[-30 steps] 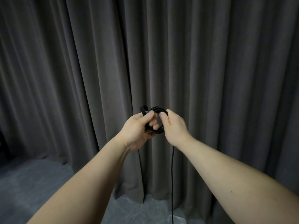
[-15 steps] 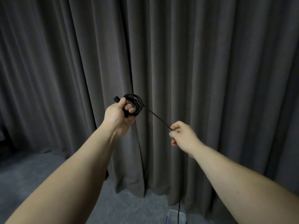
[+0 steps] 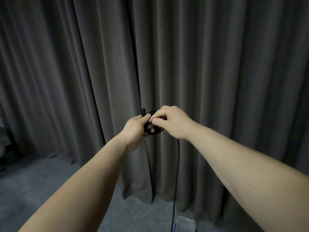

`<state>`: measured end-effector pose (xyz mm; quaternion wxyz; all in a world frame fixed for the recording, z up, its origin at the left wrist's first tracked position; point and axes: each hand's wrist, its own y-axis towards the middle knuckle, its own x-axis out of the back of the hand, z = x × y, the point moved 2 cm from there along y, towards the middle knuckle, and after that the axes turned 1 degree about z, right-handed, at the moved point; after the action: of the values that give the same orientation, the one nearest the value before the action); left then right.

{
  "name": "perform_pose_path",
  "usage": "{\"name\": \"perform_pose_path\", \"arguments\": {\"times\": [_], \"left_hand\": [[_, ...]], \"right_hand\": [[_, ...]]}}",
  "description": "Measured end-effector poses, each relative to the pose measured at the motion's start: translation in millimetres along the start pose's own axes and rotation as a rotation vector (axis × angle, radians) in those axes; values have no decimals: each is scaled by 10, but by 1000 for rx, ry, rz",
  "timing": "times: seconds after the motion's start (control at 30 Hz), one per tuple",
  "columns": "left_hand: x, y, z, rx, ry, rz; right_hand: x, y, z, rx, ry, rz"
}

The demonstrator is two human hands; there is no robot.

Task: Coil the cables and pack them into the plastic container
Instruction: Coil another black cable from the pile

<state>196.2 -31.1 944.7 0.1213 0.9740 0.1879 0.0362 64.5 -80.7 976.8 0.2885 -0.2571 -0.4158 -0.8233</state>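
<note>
Cable (image 3: 153, 129) sits coiled in small black loops at chest height, gripped by the left hand (image 3: 135, 128) with fingers curled through it. Right hand (image 3: 172, 122) pinches the top strand, its fingers bent over and hiding part. Loose cable hangs toward the plastic container (image 3: 185, 223), cut off by the frame's bottom edge, before a grey curtain (image 3: 217, 81).

container (image 3: 185, 223) cut by bottom edge, cable coil (image 3: 153, 129) partly hidden — perhaps blurred
</note>
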Motion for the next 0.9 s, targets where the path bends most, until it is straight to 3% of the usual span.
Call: {"name": "perform_pose_path", "arguments": {"times": [0.17,0.3,0.5,0.63,0.8,0.9], "left_hand": [[-122,-68,-11,98,-154,153],[-204,-89,-12,81,-186,180],[-105,39,-28,27,-361,21],[96,141,-55,23,-472,-148],[177,185,-75,18,-522,-221],[138,168,-87,3,-472,-228]], "right_hand": [[13,12,-105,-107,276,-190],[97,35,-255,-223,327,-383],[63,-20,-475,-332,534,-308],[-12,-162,-693,-379,367,-265],[-159,-259,-769,-359,-140,-367],[-224,-226,-559,-213,-489,-205]]}}
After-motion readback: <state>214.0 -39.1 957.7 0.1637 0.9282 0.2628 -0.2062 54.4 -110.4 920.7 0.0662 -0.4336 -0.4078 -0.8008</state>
